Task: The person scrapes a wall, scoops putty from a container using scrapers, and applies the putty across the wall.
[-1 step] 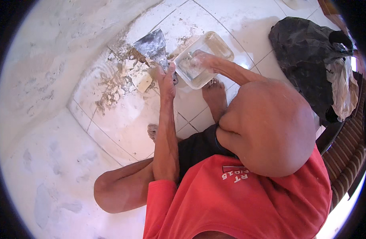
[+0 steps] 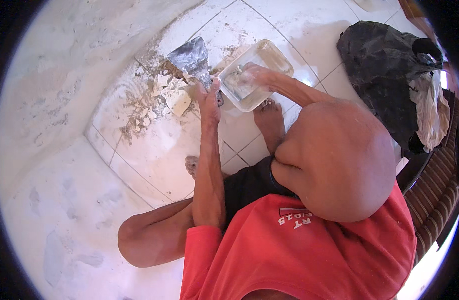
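Note:
My left hand [image 2: 208, 97] is closed round the handle of a wide metal scraper [image 2: 188, 55], its blade tilted toward the upper left. Broken white chunks [image 2: 175, 99] and crumbs lie on the tiles beside and under that hand. My right hand [image 2: 254, 74] reaches into a clear rectangular plastic tub [image 2: 274, 58] holding some whitish, cloudy stuff. Its fingers look drawn together; what they hold, if anything, is too murky to make out. The tub's near corner is close to the scraper handle, above my bare right foot [image 2: 269, 122].
A crumpled black plastic bag [image 2: 372, 70] with a pale bag [image 2: 429, 115] lies at the right, by a brown striped seat [image 2: 429, 200]. My bent legs [image 2: 144, 235] flank the work spot on a dusty tiled floor [image 2: 144, 177]. A smeared pale surface [image 2: 49, 130] spans the left.

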`<state>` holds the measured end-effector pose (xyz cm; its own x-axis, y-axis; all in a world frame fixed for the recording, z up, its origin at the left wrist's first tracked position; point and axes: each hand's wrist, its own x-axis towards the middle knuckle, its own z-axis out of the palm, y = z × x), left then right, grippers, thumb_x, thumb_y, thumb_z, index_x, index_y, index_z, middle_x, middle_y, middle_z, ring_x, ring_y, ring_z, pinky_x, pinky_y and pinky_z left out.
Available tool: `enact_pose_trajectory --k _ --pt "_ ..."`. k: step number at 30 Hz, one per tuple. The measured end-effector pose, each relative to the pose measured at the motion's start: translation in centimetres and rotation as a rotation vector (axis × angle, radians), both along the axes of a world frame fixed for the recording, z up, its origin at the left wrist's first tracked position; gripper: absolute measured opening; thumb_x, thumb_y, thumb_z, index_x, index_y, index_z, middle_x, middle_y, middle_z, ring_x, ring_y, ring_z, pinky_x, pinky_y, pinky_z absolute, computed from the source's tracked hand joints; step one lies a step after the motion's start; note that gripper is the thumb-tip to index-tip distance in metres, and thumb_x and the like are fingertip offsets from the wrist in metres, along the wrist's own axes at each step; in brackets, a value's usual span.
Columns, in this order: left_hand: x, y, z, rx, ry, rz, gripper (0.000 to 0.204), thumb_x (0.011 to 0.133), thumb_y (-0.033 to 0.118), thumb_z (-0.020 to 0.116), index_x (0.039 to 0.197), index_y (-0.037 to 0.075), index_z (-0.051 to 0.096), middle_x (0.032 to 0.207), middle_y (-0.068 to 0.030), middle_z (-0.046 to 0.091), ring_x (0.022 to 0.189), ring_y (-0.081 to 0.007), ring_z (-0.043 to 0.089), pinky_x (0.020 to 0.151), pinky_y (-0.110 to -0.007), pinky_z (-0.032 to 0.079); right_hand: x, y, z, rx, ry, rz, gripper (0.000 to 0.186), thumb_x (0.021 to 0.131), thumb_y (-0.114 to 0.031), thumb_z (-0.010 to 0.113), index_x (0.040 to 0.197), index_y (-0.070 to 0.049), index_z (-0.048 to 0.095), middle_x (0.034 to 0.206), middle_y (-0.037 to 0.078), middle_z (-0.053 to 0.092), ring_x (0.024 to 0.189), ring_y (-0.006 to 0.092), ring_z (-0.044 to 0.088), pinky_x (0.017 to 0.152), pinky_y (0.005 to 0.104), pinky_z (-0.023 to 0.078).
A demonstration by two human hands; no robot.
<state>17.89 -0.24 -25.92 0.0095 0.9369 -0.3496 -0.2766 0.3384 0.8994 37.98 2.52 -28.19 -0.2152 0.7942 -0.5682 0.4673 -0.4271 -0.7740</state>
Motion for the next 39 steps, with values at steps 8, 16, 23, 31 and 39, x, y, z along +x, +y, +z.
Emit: enact_pose_trajectory --k 8,16,23,31,39 --pt "1.0 0.7 0.1 -0.009 -0.089 -0.006 0.046 0.093 0.022 0.069 0.131 0.007 0.049 0.110 0.0002 0.057 0.095 -0.0099 0.055 0.080 -0.028 0.048 4.0 -0.7 4.4 0.444 -0.131 0.554 0.037 0.085 -0.022 0.067 0.113 0.003 0.063 0.110 0.016 0.060 0.105 0.0248 0.055 0.089 0.0367 0.047" --pt "0.1 0.8 -0.3 -0.110 -0.181 0.058 0.038 0.091 0.015 0.069 0.125 0.009 0.053 0.108 0.0007 0.058 0.095 -0.0103 0.056 0.081 -0.027 0.047 4.5 0.3 5.0 -0.067 0.153 0.092 0.035 0.079 -0.021 0.070 0.108 -0.002 0.063 0.103 0.014 0.064 0.091 0.0243 0.061 0.077 0.0379 0.053" --pt "1.5 0.7 0.7 -0.092 -0.231 0.039 0.031 0.091 0.010 0.068 0.120 0.010 0.057 0.104 0.0020 0.060 0.094 -0.0096 0.059 0.078 -0.028 0.049 2.4 0.2 4.6 -0.256 0.223 -0.381 0.026 0.088 -0.027 0.062 0.100 -0.005 0.062 0.099 0.008 0.062 0.085 0.0237 0.061 0.069 0.0460 0.055" --pt "0.9 3.7 2.6 0.190 0.261 -0.031 0.028 0.085 0.013 0.072 0.108 0.003 0.058 0.095 -0.0036 0.061 0.082 -0.0113 0.055 0.074 -0.026 0.046 7.9 -0.8 5.2 0.602 0.244 -0.017 0.027 0.092 -0.029 0.060 0.100 -0.004 0.068 0.098 0.010 0.064 0.094 0.0207 0.060 0.081 0.0367 0.048" --pt "0.5 10.2 4.9 -0.011 0.351 -0.329 0.046 0.080 0.013 0.077 0.118 -0.003 0.058 0.104 -0.0078 0.066 0.090 -0.0157 0.061 0.085 -0.031 0.049 10.9 -1.6 10.5 0.173 0.487 -0.475 0.027 0.088 -0.015 0.067 0.110 0.000 0.068 0.111 0.009 0.068 0.098 0.0189 0.064 0.090 0.0325 0.049"
